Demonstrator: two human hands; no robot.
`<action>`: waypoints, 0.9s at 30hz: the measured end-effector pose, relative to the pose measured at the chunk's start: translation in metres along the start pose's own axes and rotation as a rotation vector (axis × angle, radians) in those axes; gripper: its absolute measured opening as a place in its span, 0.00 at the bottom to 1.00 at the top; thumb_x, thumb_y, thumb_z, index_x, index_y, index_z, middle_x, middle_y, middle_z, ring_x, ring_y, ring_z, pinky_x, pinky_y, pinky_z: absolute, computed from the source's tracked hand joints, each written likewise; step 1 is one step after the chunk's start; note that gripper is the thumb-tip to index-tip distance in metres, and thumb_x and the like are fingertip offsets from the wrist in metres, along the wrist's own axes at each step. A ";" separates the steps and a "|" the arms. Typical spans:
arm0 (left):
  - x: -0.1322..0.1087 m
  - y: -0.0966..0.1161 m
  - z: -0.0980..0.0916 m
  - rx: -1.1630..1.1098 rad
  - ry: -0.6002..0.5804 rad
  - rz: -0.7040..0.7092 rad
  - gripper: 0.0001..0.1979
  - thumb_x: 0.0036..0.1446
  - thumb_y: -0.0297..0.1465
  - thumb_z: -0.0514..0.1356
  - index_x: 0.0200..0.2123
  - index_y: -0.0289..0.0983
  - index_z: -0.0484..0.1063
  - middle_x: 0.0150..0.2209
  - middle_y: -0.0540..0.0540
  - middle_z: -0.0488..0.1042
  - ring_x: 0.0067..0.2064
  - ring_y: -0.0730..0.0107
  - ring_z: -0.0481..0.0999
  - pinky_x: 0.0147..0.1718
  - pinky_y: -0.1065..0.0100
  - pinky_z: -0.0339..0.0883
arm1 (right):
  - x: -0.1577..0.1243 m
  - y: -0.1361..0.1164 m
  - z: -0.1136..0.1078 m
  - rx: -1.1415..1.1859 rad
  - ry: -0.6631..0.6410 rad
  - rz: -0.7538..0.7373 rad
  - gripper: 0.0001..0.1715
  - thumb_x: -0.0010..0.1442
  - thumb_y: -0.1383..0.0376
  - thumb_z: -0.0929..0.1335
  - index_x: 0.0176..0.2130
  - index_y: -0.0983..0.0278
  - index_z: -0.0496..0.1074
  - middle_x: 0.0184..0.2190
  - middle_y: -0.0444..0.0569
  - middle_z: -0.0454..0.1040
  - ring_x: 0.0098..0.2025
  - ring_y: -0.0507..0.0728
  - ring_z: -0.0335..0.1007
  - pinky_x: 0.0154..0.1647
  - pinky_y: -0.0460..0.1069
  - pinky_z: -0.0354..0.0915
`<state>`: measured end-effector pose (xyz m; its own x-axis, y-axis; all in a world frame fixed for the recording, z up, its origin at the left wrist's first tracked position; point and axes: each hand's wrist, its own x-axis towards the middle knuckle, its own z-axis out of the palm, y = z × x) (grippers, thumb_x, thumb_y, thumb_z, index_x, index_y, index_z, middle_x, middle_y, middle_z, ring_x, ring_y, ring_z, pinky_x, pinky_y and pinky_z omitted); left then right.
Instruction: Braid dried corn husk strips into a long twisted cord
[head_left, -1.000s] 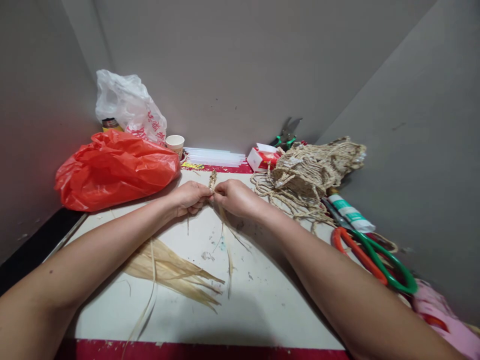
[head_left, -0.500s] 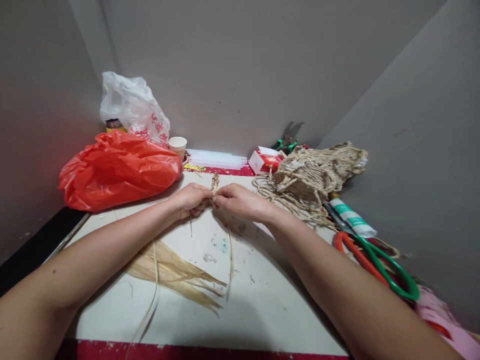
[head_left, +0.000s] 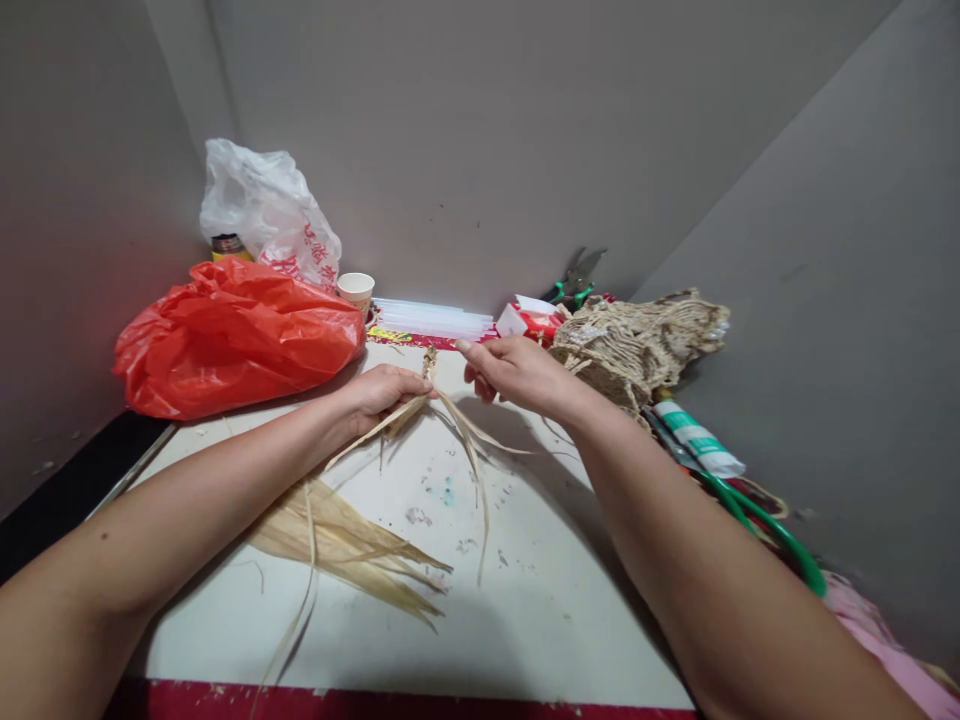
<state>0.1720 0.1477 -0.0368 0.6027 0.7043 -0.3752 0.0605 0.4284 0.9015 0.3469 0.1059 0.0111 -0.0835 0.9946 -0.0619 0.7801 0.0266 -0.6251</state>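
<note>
My left hand (head_left: 388,388) pinches a narrow braid of dried husk (head_left: 429,362) between thumb and fingers. Its plaited part points away toward the back of the table, and loose pale strips (head_left: 472,440) fan out below the pinch, some left and some right. To the right of the braid, my right hand (head_left: 514,375) is raised and apart from it. Its thumb stretches out to the left, away from its half-curled fingers, and nothing shows in it. Flat dried husk leaves (head_left: 345,535) lie on the white tabletop (head_left: 517,620) below my left forearm.
At the left sit a red plastic bag (head_left: 240,340) and a white plastic bag (head_left: 262,205), beside a paper cup (head_left: 355,288). Translucent sticks (head_left: 431,318) lie along the back. A bundle of braided cord (head_left: 645,335), pliers (head_left: 581,275) and green-handled scissors (head_left: 780,535) are at the right.
My right hand has let go at the braid and moved up and right, its thumb now apart. The loose strips have spread out beneath my left hand, which keeps its pinch.
</note>
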 end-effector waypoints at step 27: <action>-0.003 0.005 -0.013 0.289 -0.137 0.075 0.07 0.50 0.30 0.59 0.24 0.33 0.66 0.14 0.58 0.50 0.14 0.85 0.45 0.14 0.75 0.35 | 0.019 0.020 0.038 0.873 -0.498 0.233 0.17 0.56 0.62 0.65 0.20 0.65 0.58 0.11 0.35 0.50 0.11 0.42 0.37 0.11 0.39 0.35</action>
<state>0.1600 0.1547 -0.0339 0.7145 0.6364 -0.2906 0.2235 0.1859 0.9568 0.3370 0.1218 -0.0323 -0.3904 0.8059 -0.4451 0.1044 -0.4416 -0.8911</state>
